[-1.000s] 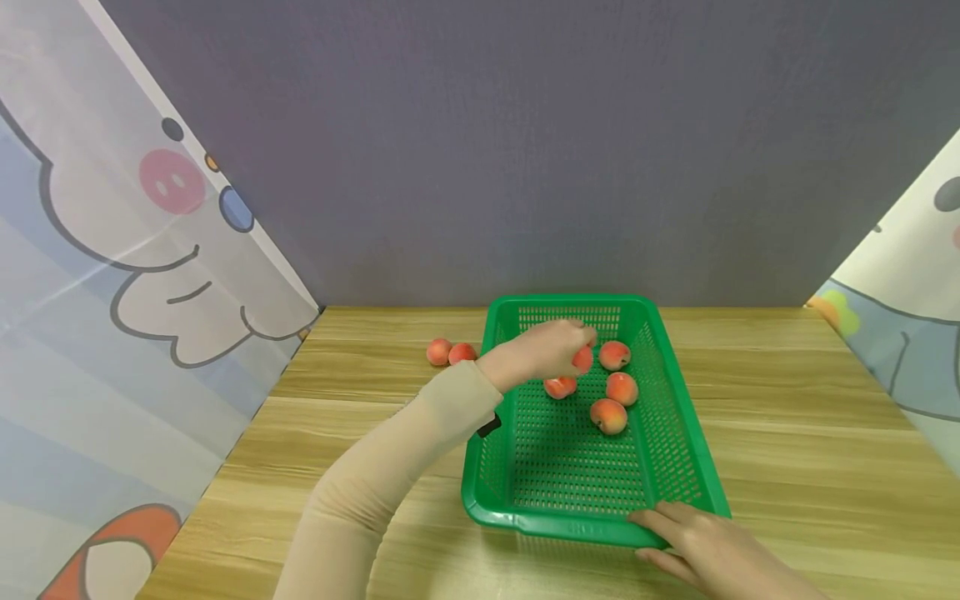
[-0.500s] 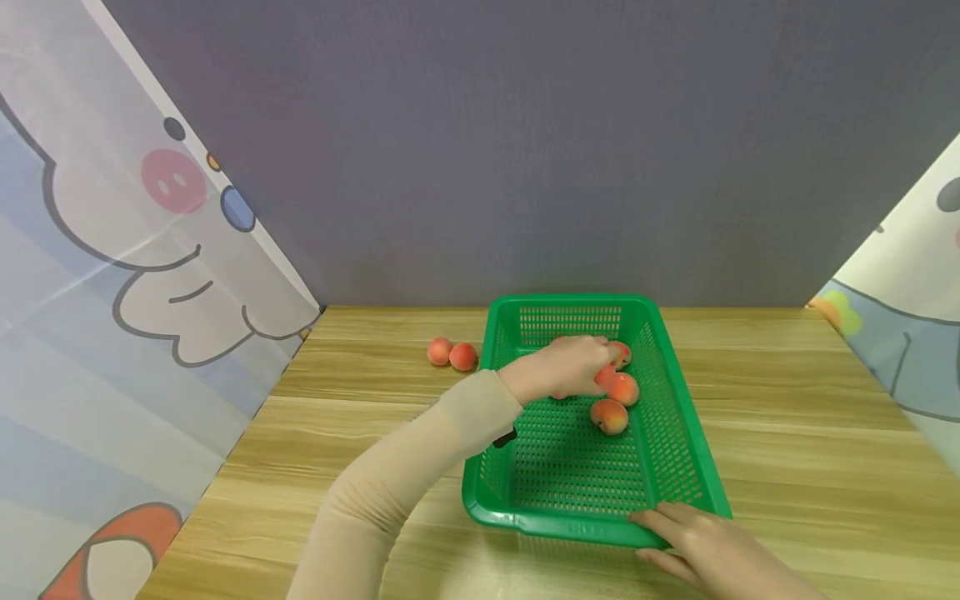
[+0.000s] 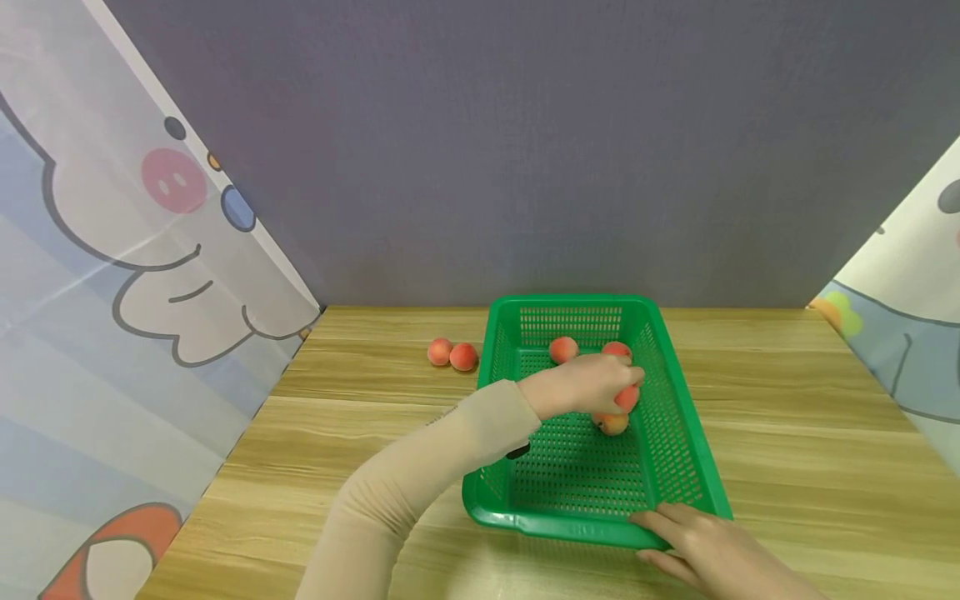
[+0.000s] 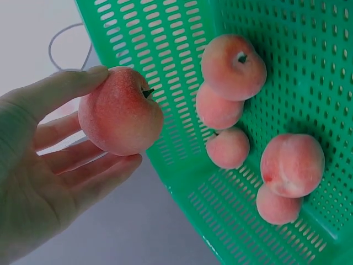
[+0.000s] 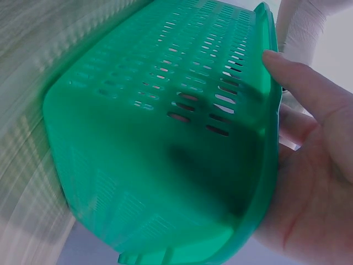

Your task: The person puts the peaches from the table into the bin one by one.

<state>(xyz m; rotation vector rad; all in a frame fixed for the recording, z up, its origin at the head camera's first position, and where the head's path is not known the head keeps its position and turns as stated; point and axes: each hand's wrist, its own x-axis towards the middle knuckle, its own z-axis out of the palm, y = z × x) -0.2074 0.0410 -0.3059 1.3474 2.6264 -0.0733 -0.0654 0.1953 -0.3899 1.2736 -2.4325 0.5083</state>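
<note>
My left hand (image 3: 592,385), reaching across the green basket (image 3: 577,527), pinches a peach (image 4: 121,110) between thumb and fingertips. In the left wrist view the fruit's stem dimple faces the basket. Below the hand, inside the basket, lie several more peaches; one peach (image 3: 612,424) shows just under the fingers and another peach (image 3: 563,350) sits toward the back left. The hand covers part of the group. My right hand (image 3: 701,537) grips the basket's near rim at the right corner, its thumb (image 5: 292,74) pressed on the rim's outer side.
Two peaches (image 3: 452,356) lie touching on the wooden table (image 3: 360,392), left of the basket. Behind the table rises a dark grey panel (image 3: 525,150). Cartoon-printed curtains (image 3: 150,250) hang at both sides.
My left hand has moved right and nearer, carrying the peach over the basket. A peach at the back left is uncovered now. The right hand and basket stay put.
</note>
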